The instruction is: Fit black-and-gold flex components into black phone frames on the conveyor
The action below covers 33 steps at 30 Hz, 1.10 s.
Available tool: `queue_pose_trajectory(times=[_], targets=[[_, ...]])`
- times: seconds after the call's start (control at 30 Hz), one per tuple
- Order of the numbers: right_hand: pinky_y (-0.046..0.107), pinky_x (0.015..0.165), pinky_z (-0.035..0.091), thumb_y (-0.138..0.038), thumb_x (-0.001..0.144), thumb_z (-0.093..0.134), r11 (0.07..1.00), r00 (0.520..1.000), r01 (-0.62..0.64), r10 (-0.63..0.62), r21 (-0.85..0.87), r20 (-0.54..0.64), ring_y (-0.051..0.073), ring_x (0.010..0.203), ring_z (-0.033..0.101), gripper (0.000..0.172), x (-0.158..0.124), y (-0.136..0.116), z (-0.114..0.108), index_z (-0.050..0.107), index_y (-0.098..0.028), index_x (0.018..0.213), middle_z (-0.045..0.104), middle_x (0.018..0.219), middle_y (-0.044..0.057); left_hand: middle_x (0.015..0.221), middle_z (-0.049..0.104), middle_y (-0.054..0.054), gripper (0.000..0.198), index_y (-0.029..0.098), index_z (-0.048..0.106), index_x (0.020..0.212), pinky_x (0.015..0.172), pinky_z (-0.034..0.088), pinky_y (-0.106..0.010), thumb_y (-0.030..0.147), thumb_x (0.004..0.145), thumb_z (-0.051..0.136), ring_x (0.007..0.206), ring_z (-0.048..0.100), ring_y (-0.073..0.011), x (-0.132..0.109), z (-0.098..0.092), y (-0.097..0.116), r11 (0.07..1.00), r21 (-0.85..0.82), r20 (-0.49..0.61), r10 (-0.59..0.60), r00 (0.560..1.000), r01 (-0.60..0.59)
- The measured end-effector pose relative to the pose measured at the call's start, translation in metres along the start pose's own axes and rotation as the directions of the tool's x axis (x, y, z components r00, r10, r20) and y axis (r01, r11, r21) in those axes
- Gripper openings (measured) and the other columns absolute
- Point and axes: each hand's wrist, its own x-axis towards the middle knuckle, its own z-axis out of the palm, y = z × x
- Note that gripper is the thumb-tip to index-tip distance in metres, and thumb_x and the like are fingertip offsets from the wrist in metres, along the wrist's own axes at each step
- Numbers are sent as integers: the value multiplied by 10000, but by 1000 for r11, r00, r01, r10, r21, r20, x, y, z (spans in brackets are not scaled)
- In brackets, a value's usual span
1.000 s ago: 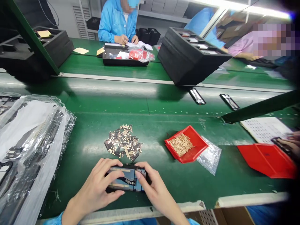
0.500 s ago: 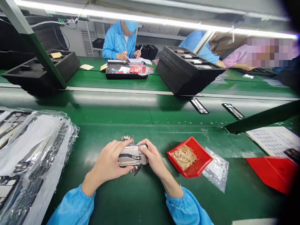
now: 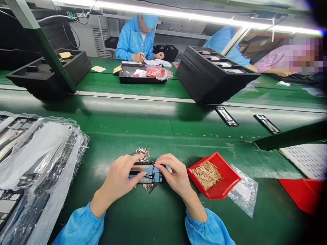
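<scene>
As the left hand [image 3: 120, 174] is clasping the phone part [image 3: 147, 169] — lengthwise left-right, lower centre — the right hand [image 3: 176, 172] is working at its upper edge, fingertips narrow, hold unclear.

The left sleeve [image 3: 81, 227] and right sleeve [image 3: 208, 228] are bright blue, of thin, loose cloth with a slight sheen. Each narrows to a gathered cuff [image 3: 98, 213], puckered into small pleats. Soft creases run back from there, paler on the ridges and deeper blue in the folds. The left hand [image 3: 119, 175] and right hand [image 3: 176, 174] are bare.
</scene>
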Motion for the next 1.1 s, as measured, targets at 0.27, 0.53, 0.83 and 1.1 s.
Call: queue_pose_trajectory(times=[0.27, 0.53, 0.83, 1.1], targets=[[380, 788, 632, -229, 1077, 688, 997, 997, 75, -75, 10, 32, 225, 856, 752, 135, -1, -8, 4, 794, -268, 1003, 797, 950, 63, 957, 831, -11, 147, 243, 686, 1162, 789, 531, -351, 146, 1060, 730, 860, 750, -195, -1, 8, 3, 1000, -1, -272, 16, 962, -17], [363, 774, 582, -186, 1045, 672, 998, 997, 64, -63, 17, -34, 215, 864, 702, 222, -5, -7, 12, 708, -252, 837, 743, 926, 54, 951, 864, 20, 269, 252, 627, 1040, 794, 538, -361, 12, 986, 734, 779, 741, -165, -6, 7, 7, 994, 1, -432, 100, 896, -110], [421, 819, 604, -322, 1047, 730, 998, 995, 42, -47, 54, 88, 258, 932, 717, 121, -6, -15, 12, 746, -257, 1149, 788, 1011, 84, 921, 822, -15, 232, 253, 702, 1110, 742, 561, -355, 51, 999, 727, 815, 723, -195, -5, 10, 9, 997, -44, -389, 45, 920, -67], [345, 736, 550, -252, 1082, 719, 996, 1000, 25, -25, 88, 4, 208, 814, 682, 65, -10, -13, 21, 780, -264, 1064, 767, 882, 31, 948, 861, -11, 270, 242, 719, 1028, 738, 593, -327, -21, 966, 719, 785, 735, -181, -7, 11, 8, 987, -57, -386, 118, 915, -152]])
